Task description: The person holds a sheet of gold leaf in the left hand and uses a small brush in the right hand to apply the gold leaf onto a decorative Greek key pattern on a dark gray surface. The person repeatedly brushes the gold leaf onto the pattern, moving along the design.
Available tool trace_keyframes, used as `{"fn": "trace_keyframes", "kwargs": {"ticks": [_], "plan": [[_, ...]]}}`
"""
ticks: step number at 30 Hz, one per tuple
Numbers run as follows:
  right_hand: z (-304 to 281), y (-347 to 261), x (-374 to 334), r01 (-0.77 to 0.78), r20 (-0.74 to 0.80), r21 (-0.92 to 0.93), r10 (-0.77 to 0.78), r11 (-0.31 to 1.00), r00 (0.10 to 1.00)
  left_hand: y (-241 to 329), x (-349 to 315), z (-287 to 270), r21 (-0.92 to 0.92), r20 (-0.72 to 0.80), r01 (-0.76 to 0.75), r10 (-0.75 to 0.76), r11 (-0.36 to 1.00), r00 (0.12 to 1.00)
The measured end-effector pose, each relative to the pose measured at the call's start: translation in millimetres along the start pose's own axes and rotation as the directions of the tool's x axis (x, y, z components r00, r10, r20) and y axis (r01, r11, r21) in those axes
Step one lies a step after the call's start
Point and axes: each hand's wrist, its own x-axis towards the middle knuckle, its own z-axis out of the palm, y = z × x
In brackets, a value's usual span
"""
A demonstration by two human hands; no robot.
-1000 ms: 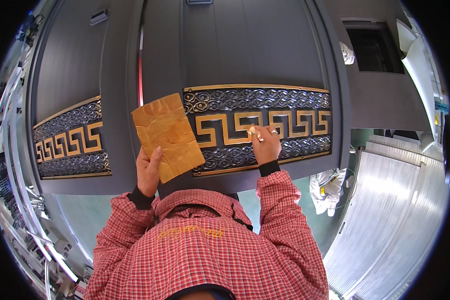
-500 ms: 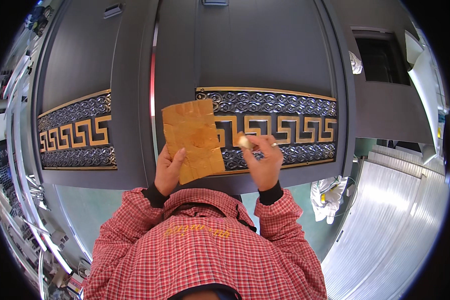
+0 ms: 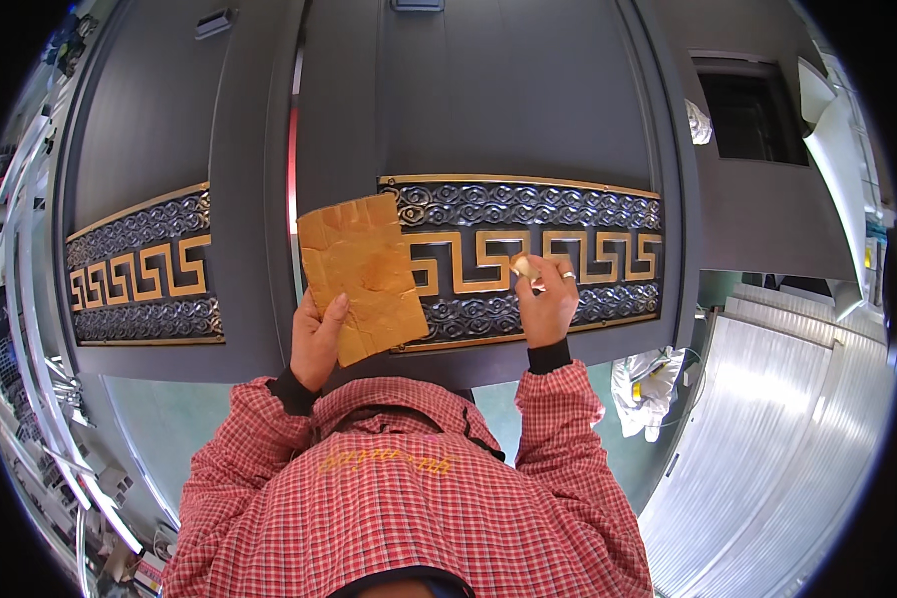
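Note:
A creased brown cardboard piece (image 3: 361, 274) is pinched along its lower left edge by my left hand (image 3: 316, 339), thumb on its face. Darker smudges mark its middle. Between the fingertips of my right hand (image 3: 550, 307) is a small pale wad (image 3: 524, 266) with a brownish tip, perhaps sponge or cloth. That hand hovers over or touches a gold key-pattern band (image 3: 457, 261) on a dark grey door panel (image 3: 528, 110); contact cannot be made out. Black embossed scroll strips (image 3: 528, 204) run above and below the gold pattern. The cardboard covers the band's left end.
A second dark panel (image 3: 149, 130) with a matching band lies to the left, past a narrow gap. Translucent ribbed sheets (image 3: 738, 429) lean at the lower right, near a white crumpled bag (image 3: 643, 389). Metal strips (image 3: 45, 399) and clutter line the left side.
My right hand has moved right along the gold pattern with the pale wad. The cardboard in my left hand has shifted slightly left, and the whole view has drifted a little.

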Motion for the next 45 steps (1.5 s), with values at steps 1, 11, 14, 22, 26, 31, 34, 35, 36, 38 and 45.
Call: {"fn": "trace_keyframes", "kwargs": {"ticks": [1,11,14,22,26,31,34,35,36,38,45], "plan": [[9,11,-3,0.007,0.022,-0.001,-0.007,1.000,1.000,-1,2,-1,-0.003,0.000,0.001,-0.001,1.000,1.000],[34,41,-6,-0.009,0.117,-0.184,0.031,0.983,0.993,1,2,-2,0.014,-0.034,0.011,-0.011,1.000,0.999],[30,37,-2,-0.067,0.097,-0.042,0.071,0.997,0.993,2,3,0,-0.023,-0.041,0.006,-0.007,1.000,0.999],[35,43,-3,0.002,0.114,-0.076,0.007,0.997,0.993,4,3,-4,0.003,-0.055,-0.008,0.008,1.000,0.998],[28,31,1,-0.026,0.109,-0.001,0.026,1.000,0.994,1,3,-6,-0.018,-0.069,-0.001,-0.001,1.000,0.998],[36,34,-3,-0.038,0.159,-0.003,0.038,0.999,0.987,2,2,-4,0.016,-0.068,-0.014,0.015,1.000,0.998],[35,33,5,-0.045,0.091,0.051,0.040,0.998,0.995,3,2,-6,0.018,-0.087,0.002,0.000,1.000,0.996],[35,25,9,-0.045,0.068,0.096,0.039,0.994,0.997,3,1,-6,0.013,-0.088,0.018,-0.017,1.000,0.996],[38,16,14,-0.010,0.082,0.068,0.005,0.998,0.997,2,2,-6,0.010,-0.084,0.018,-0.017,1.000,0.996],[51,8,22,0.000,0.094,0.067,-0.007,0.998,0.996,0,2,-4,0.008,-0.078,0.018,-0.018,1.000,0.997],[46,16,5,0.045,0.254,-0.061,-0.028,0.997,0.967,1,0,-6,0.006,-0.080,-0.003,0.004,1.000,0.997]]}}
